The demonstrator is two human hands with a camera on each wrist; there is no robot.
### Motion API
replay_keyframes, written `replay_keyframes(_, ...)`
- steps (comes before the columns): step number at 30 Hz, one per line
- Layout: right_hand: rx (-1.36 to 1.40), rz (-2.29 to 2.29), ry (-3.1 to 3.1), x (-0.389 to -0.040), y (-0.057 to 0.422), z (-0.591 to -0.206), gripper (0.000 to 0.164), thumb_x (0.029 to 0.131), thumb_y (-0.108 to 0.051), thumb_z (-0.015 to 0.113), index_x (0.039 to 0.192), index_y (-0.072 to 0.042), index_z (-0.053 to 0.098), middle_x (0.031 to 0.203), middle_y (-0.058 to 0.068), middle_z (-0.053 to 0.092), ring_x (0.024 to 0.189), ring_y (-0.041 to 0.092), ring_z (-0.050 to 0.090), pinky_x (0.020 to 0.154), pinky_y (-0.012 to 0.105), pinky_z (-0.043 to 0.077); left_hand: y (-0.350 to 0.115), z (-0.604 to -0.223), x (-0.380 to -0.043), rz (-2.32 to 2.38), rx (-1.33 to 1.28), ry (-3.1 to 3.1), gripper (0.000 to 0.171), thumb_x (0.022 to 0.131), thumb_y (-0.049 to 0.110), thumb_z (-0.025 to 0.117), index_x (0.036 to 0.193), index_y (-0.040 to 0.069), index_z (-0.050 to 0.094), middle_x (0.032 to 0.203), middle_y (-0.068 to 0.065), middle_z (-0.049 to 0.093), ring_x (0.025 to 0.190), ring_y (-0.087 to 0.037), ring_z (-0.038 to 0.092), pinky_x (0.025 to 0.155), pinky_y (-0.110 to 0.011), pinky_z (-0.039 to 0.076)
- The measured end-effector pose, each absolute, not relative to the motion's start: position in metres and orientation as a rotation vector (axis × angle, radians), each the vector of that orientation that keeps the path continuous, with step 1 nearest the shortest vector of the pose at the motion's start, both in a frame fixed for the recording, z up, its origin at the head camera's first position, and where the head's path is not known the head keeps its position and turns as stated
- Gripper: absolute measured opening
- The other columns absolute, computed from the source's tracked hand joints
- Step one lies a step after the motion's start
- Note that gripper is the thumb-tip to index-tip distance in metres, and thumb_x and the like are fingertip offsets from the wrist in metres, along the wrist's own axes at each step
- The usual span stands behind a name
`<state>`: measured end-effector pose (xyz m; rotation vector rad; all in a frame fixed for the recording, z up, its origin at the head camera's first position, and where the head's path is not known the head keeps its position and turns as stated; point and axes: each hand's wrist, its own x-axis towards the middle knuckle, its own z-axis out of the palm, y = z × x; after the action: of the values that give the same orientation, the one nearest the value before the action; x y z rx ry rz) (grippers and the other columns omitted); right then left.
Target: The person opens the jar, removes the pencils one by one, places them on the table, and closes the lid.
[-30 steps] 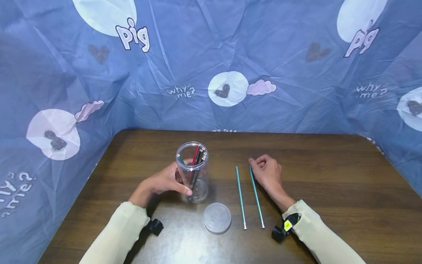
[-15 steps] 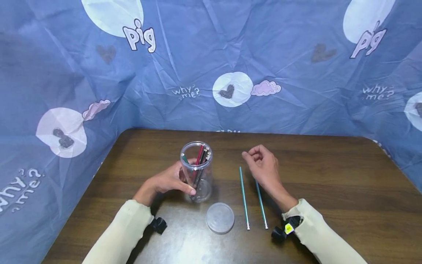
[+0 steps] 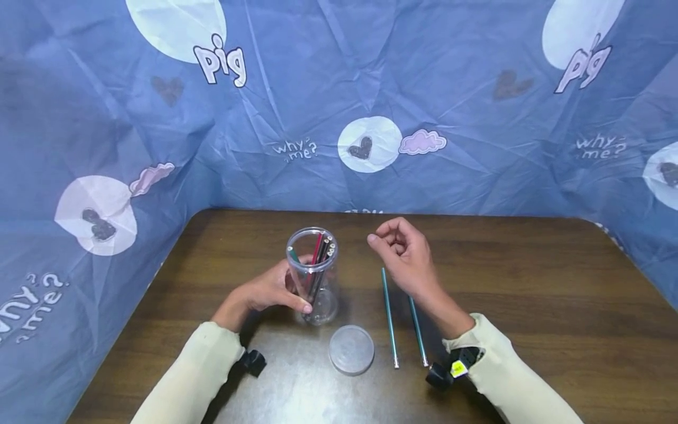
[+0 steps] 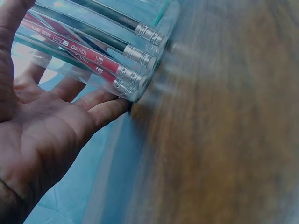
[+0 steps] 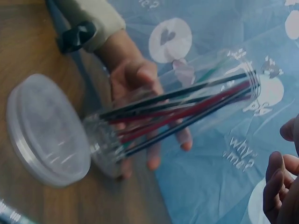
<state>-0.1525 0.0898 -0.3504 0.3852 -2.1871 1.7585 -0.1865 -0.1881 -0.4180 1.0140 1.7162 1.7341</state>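
My left hand [image 3: 267, 287] grips a clear plastic jar [image 3: 327, 281] around its lower half, thumb in front and fingers behind. Inside lean several pencils [image 5: 187, 112], red, black and green, with their metal-ringed ends at the jar's bottom. My right hand [image 3: 406, 254] hovers above the table with fingers loosely curled and nothing visible in them. Below it lie two teal pencils on the table, a left one [image 3: 390, 321] and a right one [image 3: 418, 333], the latter partly covered by the hand and wrist.
A round translucent lid [image 3: 352, 350] lies flat on the table in front of the jar, left of the teal pencils. The brown wooden table [image 3: 556, 294] ends at a blue printed cloth [image 3: 296, 82] behind and at the sides.
My right hand has left the top end of the right teal pencil, rising and shifting left toward the jar. My left hand and the jar have stayed in place.
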Motion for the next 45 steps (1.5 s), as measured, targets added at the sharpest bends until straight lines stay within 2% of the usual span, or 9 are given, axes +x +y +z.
replay_keyframes(5,0.450,1.773,-2.128,-0.152,0.081,-0.341,0.015,0.090,-0.012,0.072,0.097,-0.003,0.063,0.074,0.005,0.060,0.057,0.010,0.048,0.049,0.019,0.038,-0.187,-0.418,-0.187,1.726,1.017,1.714,0.086,0.071,-0.001,0.084,0.141,-0.015,0.035,0.135,-0.040,0.047,0.124,-0.051,0.048,0.107,-0.042,0.043)
replay_keyframes(12,0.502,1.825,-2.044,-0.151,0.071,-0.331,0.015,0.088,-0.007,0.071,0.099,0.001,0.063,0.078,0.005,0.061,0.068,0.013,0.054,0.059,0.019,0.044,-0.184,-0.417,-0.187,1.736,1.002,1.691,0.084,0.072,0.000,0.084,0.142,-0.010,0.038,0.136,-0.040,0.047,0.125,-0.051,0.048,0.106,-0.042,0.044)
replay_keyframes(22,0.589,1.807,-2.042,-0.148,0.060,-0.328,0.015,0.087,-0.009,0.072,0.099,-0.001,0.066,0.079,0.003,0.059,0.070,0.014,0.053,0.054,0.018,0.039,-0.185,-0.420,-0.186,1.755,0.999,1.685,0.083,0.071,-0.001,0.083,0.142,-0.008,0.040,0.135,-0.037,0.049,0.125,-0.046,0.051,0.106,-0.042,0.044)
replay_keyframes(29,0.709,1.738,-2.056,-0.146,0.054,-0.320,0.019,0.087,-0.011,0.072,0.102,-0.001,0.067,0.088,0.006,0.060,0.073,0.016,0.056,0.059,0.020,0.044,-0.186,-0.417,-0.186,1.757,1.029,1.698,0.082,0.072,-0.003,0.083,0.141,-0.010,0.040,0.135,-0.037,0.050,0.123,-0.048,0.051,0.104,-0.043,0.046)
replay_keyframes(37,0.756,1.672,-2.117,-0.143,0.039,-0.315,0.017,0.087,-0.015,0.072,0.101,-0.005,0.070,0.094,0.009,0.060,0.083,0.018,0.060,0.071,0.029,0.053,-0.189,-0.418,-0.185,1.759,0.982,1.710,0.086,0.072,0.000,0.085,0.144,-0.007,0.038,0.136,-0.039,0.048,0.122,-0.051,0.051,0.102,-0.041,0.048)
replay_keyframes(41,0.762,1.611,-2.193,-0.141,0.030,-0.317,0.016,0.086,-0.020,0.074,0.099,-0.011,0.073,0.098,0.005,0.062,0.091,0.017,0.057,0.077,0.035,0.051,-0.191,-0.419,-0.184,1.755,0.980,1.723,0.084,0.073,0.000,0.085,0.143,-0.006,0.040,0.136,-0.040,0.047,0.123,-0.050,0.050,0.103,-0.040,0.047)
replay_keyframes(45,0.737,1.547,-2.228,-0.139,0.022,-0.319,0.016,0.084,-0.021,0.074,0.097,-0.011,0.075,0.103,0.002,0.059,0.097,0.015,0.051,0.081,0.038,0.048,-0.191,-0.419,-0.185,1.745,0.977,1.747,0.083,0.073,0.001,0.085,0.143,-0.006,0.041,0.133,-0.039,0.049,0.119,-0.046,0.054,0.100,-0.039,0.049)
